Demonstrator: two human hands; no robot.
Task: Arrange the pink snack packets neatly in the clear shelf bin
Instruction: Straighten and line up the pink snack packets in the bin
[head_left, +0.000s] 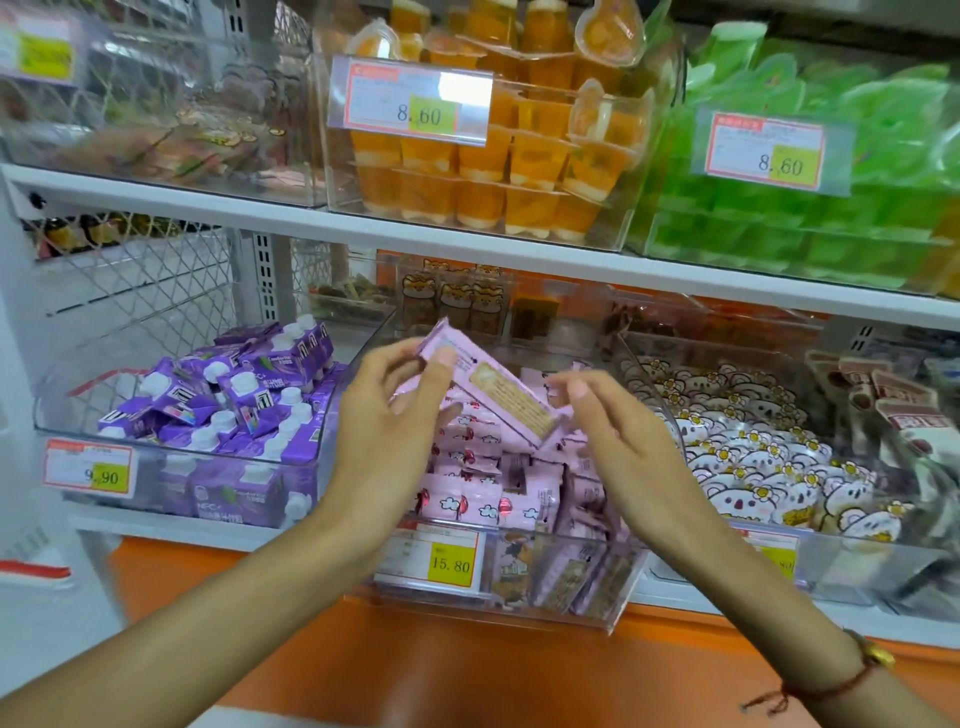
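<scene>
A clear shelf bin (618, 587) on the lower shelf holds several pink snack packets (467, 499), some upright in rows, others lying loose. My left hand (384, 415) pinches the upper end of one long pink packet (498, 395) and holds it tilted above the bin. My right hand (618, 441) hovers at that packet's lower right end with fingers relaxed and spread; whether its fingertips touch the packet is unclear.
A bin of purple drink cartons (228, 410) stands left, a bin of white bear-print packets (753, 447) right. Orange jelly cups (498, 171) and green packets (831, 171) fill the shelf above. A yellow 15.80 price tag (431, 561) hangs on the bin front.
</scene>
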